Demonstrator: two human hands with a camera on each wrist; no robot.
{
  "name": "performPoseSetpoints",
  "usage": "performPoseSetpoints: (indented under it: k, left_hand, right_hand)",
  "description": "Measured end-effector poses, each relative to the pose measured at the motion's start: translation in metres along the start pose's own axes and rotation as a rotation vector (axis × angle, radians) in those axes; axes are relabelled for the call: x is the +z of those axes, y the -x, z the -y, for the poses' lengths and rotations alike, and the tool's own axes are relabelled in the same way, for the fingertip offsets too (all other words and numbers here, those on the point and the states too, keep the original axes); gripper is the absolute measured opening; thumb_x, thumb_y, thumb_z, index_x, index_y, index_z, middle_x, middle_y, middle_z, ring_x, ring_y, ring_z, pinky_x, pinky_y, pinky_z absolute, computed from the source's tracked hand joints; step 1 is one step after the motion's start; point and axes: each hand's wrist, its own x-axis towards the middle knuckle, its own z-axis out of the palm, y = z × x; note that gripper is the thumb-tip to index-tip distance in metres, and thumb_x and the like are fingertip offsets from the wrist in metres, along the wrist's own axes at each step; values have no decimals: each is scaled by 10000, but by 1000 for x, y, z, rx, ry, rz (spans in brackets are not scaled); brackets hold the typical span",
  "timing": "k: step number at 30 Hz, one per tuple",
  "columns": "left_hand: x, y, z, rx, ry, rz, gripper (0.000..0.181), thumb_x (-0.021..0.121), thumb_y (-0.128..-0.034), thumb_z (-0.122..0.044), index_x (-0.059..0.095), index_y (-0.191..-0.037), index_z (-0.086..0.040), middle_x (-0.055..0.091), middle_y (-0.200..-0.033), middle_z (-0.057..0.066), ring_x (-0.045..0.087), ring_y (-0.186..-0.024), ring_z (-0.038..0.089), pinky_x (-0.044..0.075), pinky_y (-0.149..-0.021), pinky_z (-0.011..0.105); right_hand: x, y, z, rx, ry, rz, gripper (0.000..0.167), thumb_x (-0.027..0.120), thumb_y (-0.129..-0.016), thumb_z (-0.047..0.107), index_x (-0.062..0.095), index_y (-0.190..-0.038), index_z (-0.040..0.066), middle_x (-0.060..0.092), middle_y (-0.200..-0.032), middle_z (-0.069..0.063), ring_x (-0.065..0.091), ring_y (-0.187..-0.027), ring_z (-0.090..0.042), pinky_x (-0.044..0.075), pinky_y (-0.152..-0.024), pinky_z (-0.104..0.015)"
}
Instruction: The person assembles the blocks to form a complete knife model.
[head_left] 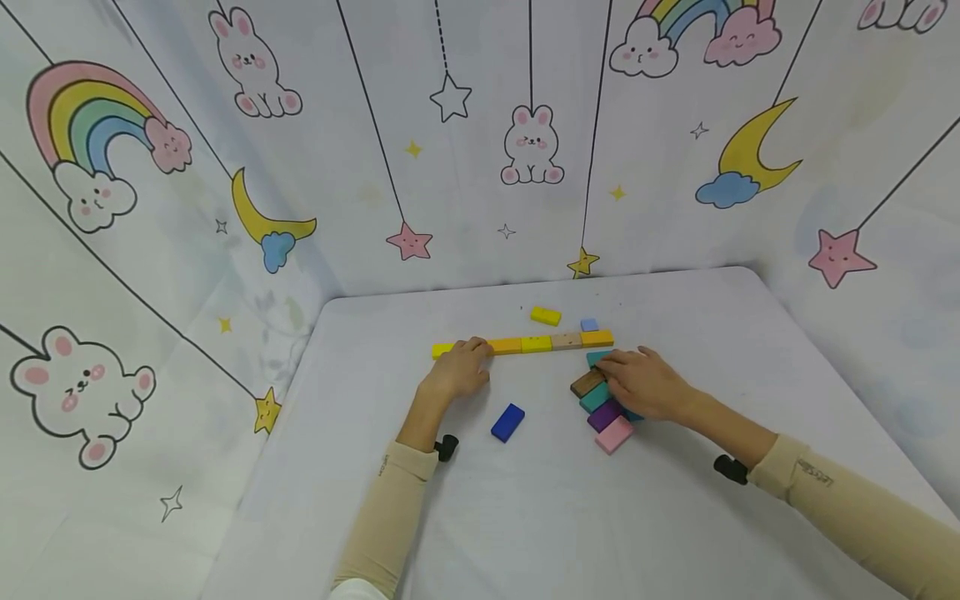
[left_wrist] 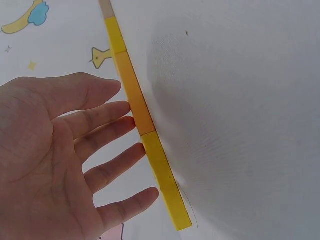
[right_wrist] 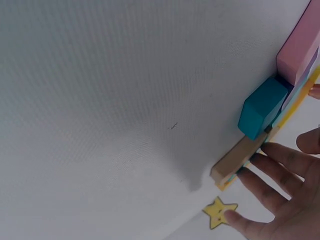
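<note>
A straight row of yellow, orange and tan blocks [head_left: 536, 344] lies end to end across the table. My left hand [head_left: 457, 371] is at its left part, and in the left wrist view the outstretched fingers [left_wrist: 117, 165] touch the row's side. On the right, my right hand [head_left: 648, 385] reaches over a cluster with a brown block [head_left: 587, 383], a turquoise block [head_left: 595, 397], a purple block [head_left: 603, 415] and a pink block [head_left: 615, 435]. Its extended fingertips touch or nearly touch blocks; the palm hides part of the cluster. Another teal block [head_left: 597, 357] lies by those fingertips.
A dark blue block [head_left: 507, 422] lies alone between the hands. Behind the row are a yellow piece [head_left: 546, 316] and a small light blue block [head_left: 588, 324]. The white table [head_left: 525, 525] meets a patterned cloth backdrop [head_left: 480, 192] at the back.
</note>
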Motion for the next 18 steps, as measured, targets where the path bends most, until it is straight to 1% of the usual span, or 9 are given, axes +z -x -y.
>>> performPoseSetpoints:
  k: [6,12,18]
  left_hand:
    - [-1,4,-3,9,6,-26,470,610,-1014,-172,565,-1474,-82,494,-1556,101,450,-1434,327,414,-1175,486]
    - [-2,4,-3,1,-6,-26,471,609,-1022,-184,561,-1479,-83,490,-1562,98,452,-1434,326,414,-1177,481]
    - [-2,4,-3,6,-3,-27,468,603,-1022,-179,563,-1477,-82,493,-1558,93,454,-1432,321,408,-1183,470]
  right_hand:
    - [0,-3,6,-12,-18,6,381,535,-1040,154,666,-1361,-5,657,-1364,-159,608,-1285,-372,348,-1109,-734]
    - [0,-7,12,-15,-12,11,386,527,-1044,167,667,-1361,-3,660,-1363,-148,615,-1283,-354,354,-1121,-715]
    - [0,-11,17,-15,-1,20,386,532,-1045,180,672,-1353,-6,657,-1364,-153,614,-1282,-369,366,-1110,-717]
